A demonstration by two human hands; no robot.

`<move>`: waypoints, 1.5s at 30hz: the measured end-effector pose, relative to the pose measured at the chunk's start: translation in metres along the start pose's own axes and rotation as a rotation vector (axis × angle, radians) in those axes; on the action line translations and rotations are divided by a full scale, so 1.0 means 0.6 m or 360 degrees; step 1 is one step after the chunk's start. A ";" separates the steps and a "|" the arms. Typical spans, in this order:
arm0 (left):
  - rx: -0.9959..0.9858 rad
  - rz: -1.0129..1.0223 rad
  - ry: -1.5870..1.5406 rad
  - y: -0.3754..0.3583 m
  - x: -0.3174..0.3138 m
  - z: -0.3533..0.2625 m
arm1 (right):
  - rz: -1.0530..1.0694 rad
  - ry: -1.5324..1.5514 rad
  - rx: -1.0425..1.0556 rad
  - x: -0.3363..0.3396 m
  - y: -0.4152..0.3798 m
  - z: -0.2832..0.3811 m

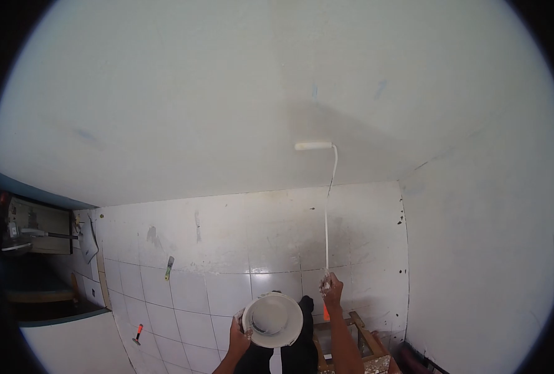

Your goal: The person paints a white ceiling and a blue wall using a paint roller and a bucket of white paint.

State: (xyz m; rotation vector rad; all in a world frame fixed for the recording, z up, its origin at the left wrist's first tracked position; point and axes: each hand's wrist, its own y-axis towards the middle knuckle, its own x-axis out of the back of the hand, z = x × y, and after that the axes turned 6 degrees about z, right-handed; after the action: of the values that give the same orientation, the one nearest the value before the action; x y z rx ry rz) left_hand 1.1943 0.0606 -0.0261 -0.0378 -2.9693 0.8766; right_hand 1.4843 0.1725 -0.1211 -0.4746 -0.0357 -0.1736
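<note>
My right hand [332,292] is closed around the long-handled paint roller [314,146], just above its orange grip [327,312]. The white, sleeve-like roller head lies across the pale wall [227,112] in this view, above where the wall meets the floor. Low in front of my body, my left hand [241,331] grips the side of a white paint bucket [298,319]. Pale paint shows inside the bucket, with a darker streak along its inner wall. White smears of paint cover the fingers of both hands.
A scraper [169,268] and an orange-handled tool [138,334] lie on the white tiled floor [189,293]. A wooden stool-like frame [365,333] stands beside my right arm. Another wall [476,249] rises at right; an opening with stored items is at left.
</note>
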 end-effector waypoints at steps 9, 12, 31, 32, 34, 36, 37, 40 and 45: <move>0.0030 0.0001 0.0079 0.001 0.015 0.002 | -0.0003 -0.0006 0.0406 -0.016 0.080 0.127; 0.0021 0.0010 0.0077 -0.002 0.019 0.008 | 0.0022 0.0103 0.0530 -0.024 0.104 0.210; 0.0002 0.0027 0.0138 0.005 0.002 -0.006 | -0.0077 -0.0047 0.0163 -0.018 0.005 0.038; 0.0002 0.0026 0.0143 0.003 0.003 -0.009 | -0.0075 0.0003 0.0139 -0.016 0.013 0.044; 0.0016 0.0008 0.0051 0.001 0.002 -0.011 | -0.0068 0.0060 0.0126 -0.009 0.032 0.054; 0.0016 0.0003 0.0056 0.002 0.006 -0.004 | -0.0030 -0.0003 0.0298 -0.002 0.043 0.065; 0.0021 0.0008 0.0055 0.000 0.009 0.001 | -0.0029 -0.0001 0.0290 -0.004 0.049 0.083; 0.0028 -0.0019 0.0073 -0.001 0.013 0.008 | -0.0039 0.0444 0.0138 -0.005 0.081 0.157; -0.0012 -0.0045 0.0109 0.001 0.011 0.006 | -0.0094 0.0569 0.0206 -0.025 0.105 0.227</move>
State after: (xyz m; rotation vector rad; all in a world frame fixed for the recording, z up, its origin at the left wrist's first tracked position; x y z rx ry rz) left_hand 1.1877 0.0593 -0.0294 -0.0254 -2.9024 0.8429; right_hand 1.4816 0.2919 -0.0296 -0.3081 0.2876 -0.3098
